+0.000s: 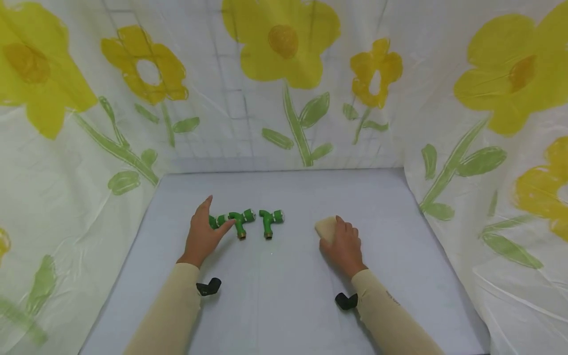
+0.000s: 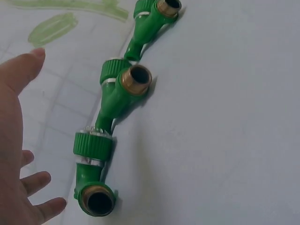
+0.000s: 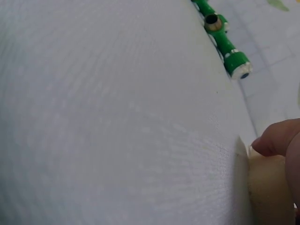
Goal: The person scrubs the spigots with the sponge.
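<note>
Three green plastic taps with brass threaded ends lie in a row on the table: the right tap [image 1: 267,222], the middle tap [image 1: 240,224] and the left tap [image 1: 220,220], which is partly hidden behind my left hand [image 1: 201,239]. That hand's fingers and thumb are spread, with nothing held. In the left wrist view its fingers are beside the nearest tap [image 2: 93,145], apart from it. My right hand [image 1: 345,249] grips a cream sponge-like block [image 1: 325,228] to the right of the taps. In the right wrist view, the thumb presses the block's [image 3: 268,187] edge.
The table [image 1: 284,301] has a pale cover. A white curtain with yellow flowers [image 1: 284,42] hangs behind it and along both sides. Black wrist mounts [image 1: 209,286] stick out from both sleeves.
</note>
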Demonstrator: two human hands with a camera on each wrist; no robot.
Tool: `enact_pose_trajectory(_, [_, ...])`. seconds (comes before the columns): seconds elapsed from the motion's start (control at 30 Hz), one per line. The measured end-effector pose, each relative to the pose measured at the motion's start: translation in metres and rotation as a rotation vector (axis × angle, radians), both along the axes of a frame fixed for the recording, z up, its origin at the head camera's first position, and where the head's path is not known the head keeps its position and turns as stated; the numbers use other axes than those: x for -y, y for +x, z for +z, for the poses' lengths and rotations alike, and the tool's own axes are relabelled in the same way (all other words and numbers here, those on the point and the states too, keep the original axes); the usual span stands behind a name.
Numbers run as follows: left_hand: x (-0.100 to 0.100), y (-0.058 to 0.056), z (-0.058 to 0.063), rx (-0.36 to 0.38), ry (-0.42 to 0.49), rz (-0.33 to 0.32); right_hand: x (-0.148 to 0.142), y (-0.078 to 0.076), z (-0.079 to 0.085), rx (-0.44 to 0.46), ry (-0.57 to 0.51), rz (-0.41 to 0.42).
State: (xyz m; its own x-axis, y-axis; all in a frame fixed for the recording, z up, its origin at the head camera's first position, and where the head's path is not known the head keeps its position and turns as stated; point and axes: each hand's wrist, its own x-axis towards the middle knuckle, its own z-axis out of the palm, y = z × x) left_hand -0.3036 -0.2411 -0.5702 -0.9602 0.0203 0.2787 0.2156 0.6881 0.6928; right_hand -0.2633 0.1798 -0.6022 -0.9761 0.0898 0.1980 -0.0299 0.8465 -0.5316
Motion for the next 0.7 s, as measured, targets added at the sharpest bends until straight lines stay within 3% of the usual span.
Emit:
enact_pose_trajectory(0.27, [0.008,-0.014,-0.006,-0.006,-0.065,-0.015,0.000,-0.001,-0.001,0.010,-0.013,-0.008])
enact_pose_trajectory(0.53, [0.010,-0.030,-0.032,0.030,-0.213,-0.031,-0.001,0.001,0.003,0.040,-0.021,-0.001])
enact_pose_trajectory(0.7, [0.012,-0.031,-0.036,-0.012,-0.219,-0.064,-0.001,-0.001,0.001,0.040,-0.018,0.007])
